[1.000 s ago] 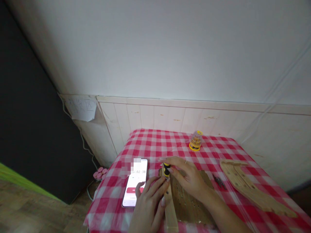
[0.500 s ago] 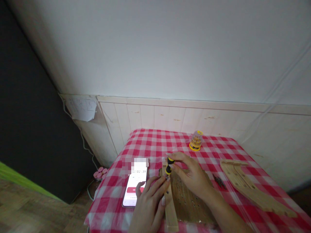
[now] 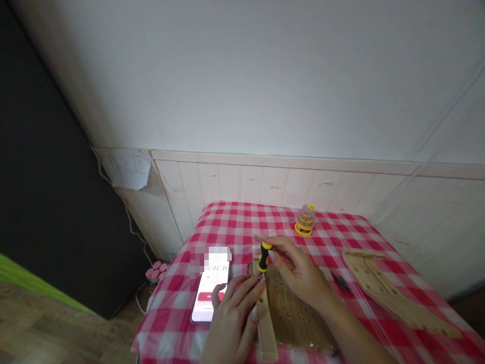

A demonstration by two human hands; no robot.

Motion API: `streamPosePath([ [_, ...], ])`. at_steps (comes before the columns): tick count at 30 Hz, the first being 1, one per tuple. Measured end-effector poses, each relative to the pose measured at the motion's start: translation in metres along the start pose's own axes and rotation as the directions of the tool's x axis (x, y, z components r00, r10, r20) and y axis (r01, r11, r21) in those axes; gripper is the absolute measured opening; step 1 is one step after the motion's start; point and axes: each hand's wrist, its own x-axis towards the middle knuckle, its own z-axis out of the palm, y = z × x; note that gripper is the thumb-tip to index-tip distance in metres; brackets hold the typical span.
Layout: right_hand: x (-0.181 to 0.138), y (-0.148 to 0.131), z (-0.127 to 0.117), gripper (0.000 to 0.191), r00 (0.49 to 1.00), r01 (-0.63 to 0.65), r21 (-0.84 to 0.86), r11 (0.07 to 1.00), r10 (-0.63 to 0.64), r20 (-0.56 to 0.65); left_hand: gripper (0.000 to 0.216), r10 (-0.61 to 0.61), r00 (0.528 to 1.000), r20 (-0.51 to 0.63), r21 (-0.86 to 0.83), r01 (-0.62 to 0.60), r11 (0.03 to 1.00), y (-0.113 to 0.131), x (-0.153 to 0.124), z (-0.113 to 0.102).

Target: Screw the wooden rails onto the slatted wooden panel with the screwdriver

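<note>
My right hand (image 3: 299, 269) grips a black-and-yellow screwdriver (image 3: 264, 255) against a wooden slat (image 3: 267, 326) clasped by my left hand (image 3: 231, 323).

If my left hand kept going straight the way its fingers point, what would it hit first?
Your left hand would probably meet the lower end of the black and yellow screwdriver first, right at its fingertips, near the wooden strip. Depth is hard to judge from this view.

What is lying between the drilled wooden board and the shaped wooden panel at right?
Thin dark metal pieces on the checked tablecloth, seen in the head view.
</note>
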Motion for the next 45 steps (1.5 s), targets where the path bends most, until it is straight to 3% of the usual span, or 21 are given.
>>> streamPosePath([
  [18,0.001,0.007,0.001,0.015,0.991,0.104,-0.014,0.995,-0.105,-0.087,0.05,-0.024,0.999,0.029,-0.022,0.024,0.999,0.001,-0.001,-0.001],
  [25,-0.002,0.002,0.003,0.043,1.0,-0.009,-0.054,0.999,0.008,-0.015,0.049,-0.029,0.998,0.048,-0.024,0.03,0.999,0.002,0.0,-0.002],
  [30,0.001,0.001,0.002,0.027,0.999,0.037,-0.026,0.999,-0.036,0.011,0.048,-0.027,0.999,0.044,-0.016,0.028,0.999,0.001,-0.001,-0.001],
  [39,-0.001,0.0,0.007,0.029,0.991,-0.116,0.157,0.981,0.103,0.089,0.05,-0.021,1.0,0.018,-0.008,0.021,1.0,0.002,-0.001,-0.001],
  [45,-0.007,0.014,0.01,0.035,0.991,-0.137,0.149,0.979,0.134,0.026,0.05,-0.02,1.0,0.019,-0.015,0.02,1.0,0.001,-0.001,-0.001],
])
